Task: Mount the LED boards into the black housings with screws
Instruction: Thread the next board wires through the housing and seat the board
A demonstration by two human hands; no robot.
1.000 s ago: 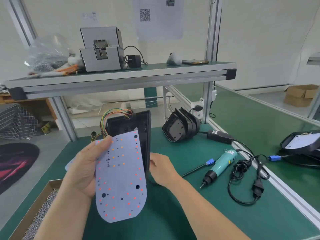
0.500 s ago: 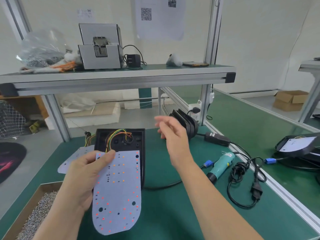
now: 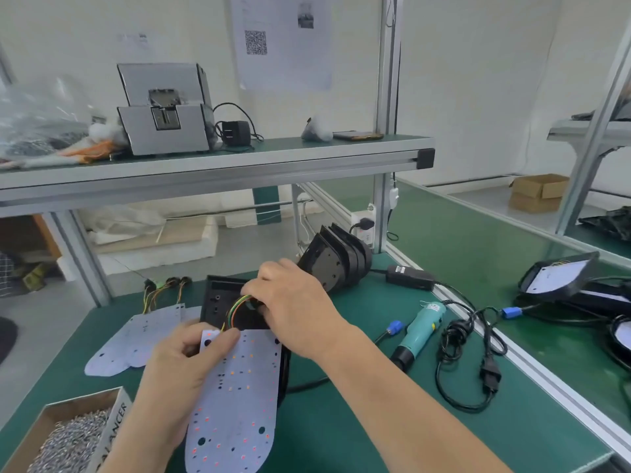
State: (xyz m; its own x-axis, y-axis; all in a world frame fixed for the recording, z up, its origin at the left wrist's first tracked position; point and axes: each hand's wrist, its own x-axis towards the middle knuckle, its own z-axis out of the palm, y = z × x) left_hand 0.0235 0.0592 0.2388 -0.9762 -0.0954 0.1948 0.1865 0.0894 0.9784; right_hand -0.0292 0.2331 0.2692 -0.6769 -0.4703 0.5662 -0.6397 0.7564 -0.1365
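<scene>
Evidently nothing is screwed down yet: at lower centre the left hand (image 3: pixel 174 370) pinches the board (image 3: pixel 239 387) above the housing (image 3: pixel 218 298), the right hand (image 3: pixel 297 312) curls round its wires (image 3: pixel 235 307), and screws (image 3: pixel 75 438), lower left, and driver (image 3: pixel 421 331), right, lie untouched

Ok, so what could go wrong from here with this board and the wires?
1. The coloured wires bunch where the right hand holds them inside the black housing; lowering the LED board could pinch them.
2. The left hand grips the board only at its top corner, so it may flex or slip.
3. The open box of screws sits by the left forearm; a nudge could spill it.
</scene>
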